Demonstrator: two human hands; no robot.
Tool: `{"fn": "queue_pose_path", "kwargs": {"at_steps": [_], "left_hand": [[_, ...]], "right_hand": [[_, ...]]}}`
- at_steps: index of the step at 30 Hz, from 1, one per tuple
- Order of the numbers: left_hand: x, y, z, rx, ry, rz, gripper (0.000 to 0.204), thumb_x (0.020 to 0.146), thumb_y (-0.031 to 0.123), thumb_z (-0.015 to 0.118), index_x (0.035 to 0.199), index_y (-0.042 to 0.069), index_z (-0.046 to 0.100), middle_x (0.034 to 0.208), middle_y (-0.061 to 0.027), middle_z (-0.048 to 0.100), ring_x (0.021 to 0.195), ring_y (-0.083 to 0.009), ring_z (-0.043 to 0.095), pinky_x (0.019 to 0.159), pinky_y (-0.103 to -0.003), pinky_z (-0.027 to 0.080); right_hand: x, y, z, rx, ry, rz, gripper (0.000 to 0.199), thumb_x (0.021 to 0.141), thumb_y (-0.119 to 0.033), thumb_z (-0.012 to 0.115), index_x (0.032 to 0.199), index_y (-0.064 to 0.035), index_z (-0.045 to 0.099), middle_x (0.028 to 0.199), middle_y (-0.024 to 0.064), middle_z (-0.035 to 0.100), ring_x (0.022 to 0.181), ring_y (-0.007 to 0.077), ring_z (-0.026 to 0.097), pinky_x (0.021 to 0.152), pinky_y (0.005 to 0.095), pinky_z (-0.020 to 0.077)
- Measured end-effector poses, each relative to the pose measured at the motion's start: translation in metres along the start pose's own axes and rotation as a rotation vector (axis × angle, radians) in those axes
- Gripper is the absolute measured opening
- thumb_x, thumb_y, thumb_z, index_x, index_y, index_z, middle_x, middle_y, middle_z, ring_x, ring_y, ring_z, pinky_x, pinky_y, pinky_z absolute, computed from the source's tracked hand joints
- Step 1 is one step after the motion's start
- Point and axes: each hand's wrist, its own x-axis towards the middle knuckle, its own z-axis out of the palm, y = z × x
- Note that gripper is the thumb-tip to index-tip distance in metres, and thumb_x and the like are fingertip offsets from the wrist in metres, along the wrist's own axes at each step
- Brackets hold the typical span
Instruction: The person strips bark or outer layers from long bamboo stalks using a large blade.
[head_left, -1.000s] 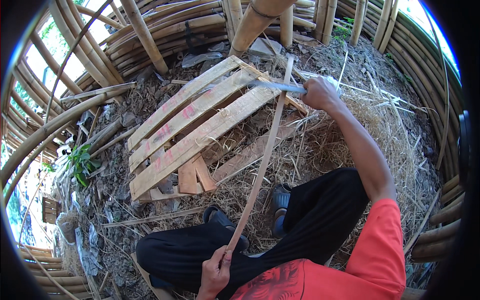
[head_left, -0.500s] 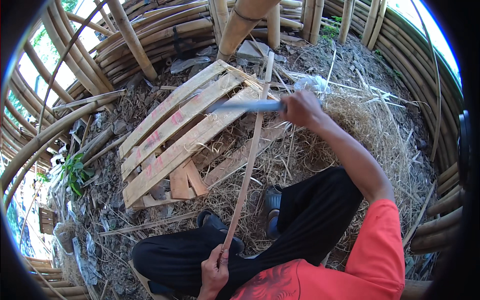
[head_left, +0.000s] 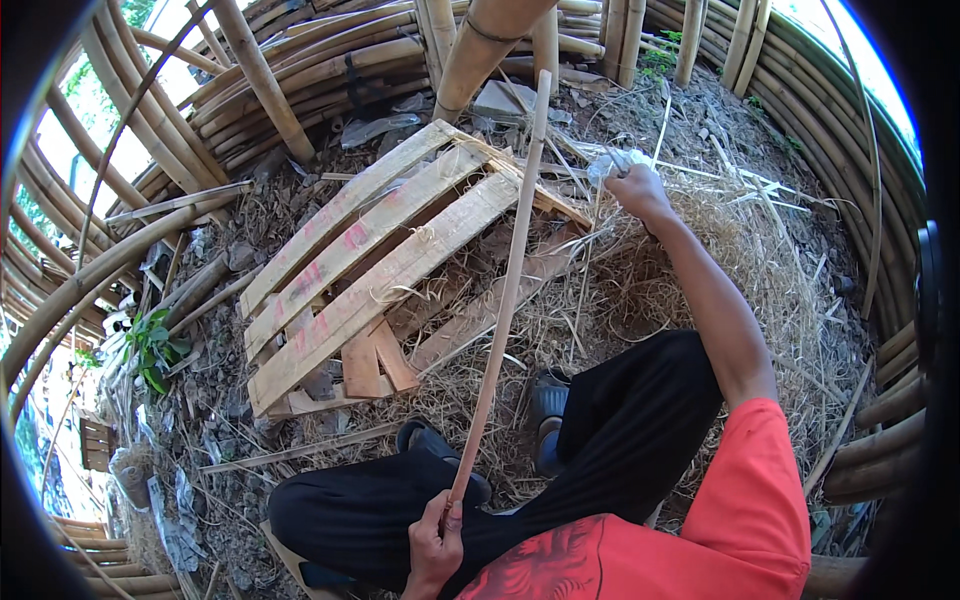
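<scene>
My left hand is closed around the lower end of a long, thin bamboo strip, close to my left knee. The strip slants up and away past the right end of a wooden pallet. Farther out, my right hand is closed, to the right of the strip and apart from it. It grips a long-bladed knife, whose grey blade showed a moment ago; now the blade is hardly distinguishable. Crumpled clear plastic lies beside that hand.
Curly shavings cover the ground on the right. A loose board and a small notched wood piece lie by the pallet. Bamboo poles and stacked bamboo walls surround the spot. A leafy plant grows at left.
My right hand has moved away and slightly right, and the knife blade no longer crosses the strip. The strip's far end has risen a little; my left hand keeps its hold.
</scene>
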Motion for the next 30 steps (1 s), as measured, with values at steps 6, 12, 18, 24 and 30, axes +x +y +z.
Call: {"fn": "queue_pose_path", "kwargs": {"at_steps": [6, 12, 18, 24, 30], "left_hand": [[-0.001, -0.004, 0.005, -0.026, -0.013, -0.004, 0.022, 0.100, 0.014, 0.058, 0.115, -0.002, 0.059, 0.065, -0.0019, 0.052, 0.056, -0.0067, 0.049, 0.051, -0.025, 0.040], [-0.003, -0.007, 0.002, -0.045, -0.040, -0.053, 0.022, 0.100, 0.014, 0.057, 0.115, -0.002, 0.060, 0.065, 0.0023, 0.052, 0.057, -0.0037, 0.048, 0.051, -0.022, 0.039], [-0.005, -0.007, 0.000, -0.011, -0.032, -0.034, 0.022, 0.098, 0.014, 0.061, 0.113, -0.003, 0.062, 0.062, -0.0053, 0.055, 0.052, -0.0086, 0.053, 0.048, -0.026, 0.041], [-0.010, -0.016, -0.005, -0.022, -0.036, -0.078, 0.025, 0.099, 0.016, 0.059, 0.115, -0.003, 0.063, 0.062, 0.0007, 0.053, 0.054, -0.0045, 0.049, 0.049, -0.024, 0.038], [-0.009, -0.014, -0.003, 0.019, -0.044, -0.003, 0.024, 0.097, 0.015, 0.063, 0.114, -0.002, 0.062, 0.063, -0.0061, 0.057, 0.051, -0.0091, 0.055, 0.048, -0.027, 0.042]], "right_hand": [[0.000, 0.012, -0.007, 0.098, 0.027, -0.311, 0.025, 0.085, -0.027, 0.069, 0.078, -0.0026, 0.070, 0.067, 0.0113, 0.068, 0.061, 0.0154, 0.062, 0.063, 0.0365, 0.0487], [-0.059, -0.037, 0.032, -0.213, -0.215, -1.036, 0.010, 0.078, -0.013, 0.063, 0.076, -0.0167, 0.072, 0.058, -0.0006, 0.063, 0.047, 0.0136, 0.056, 0.046, 0.0322, 0.0486], [-0.014, -0.054, -0.001, -0.494, -0.075, -0.506, 0.022, 0.081, -0.023, 0.064, 0.076, -0.0027, 0.071, 0.062, 0.0104, 0.067, 0.057, 0.0222, 0.067, 0.057, 0.0379, 0.0558], [-0.046, -0.062, 0.033, -0.352, -0.175, -0.790, 0.016, 0.080, -0.023, 0.067, 0.078, -0.0079, 0.074, 0.065, 0.0093, 0.069, 0.061, 0.0236, 0.069, 0.060, 0.0396, 0.0559], [0.016, -0.016, -0.004, -0.256, 0.142, -0.341, 0.024, 0.085, -0.020, 0.060, 0.085, -0.0010, 0.075, 0.064, 0.0104, 0.068, 0.052, 0.0197, 0.065, 0.052, 0.0358, 0.0548]]}}
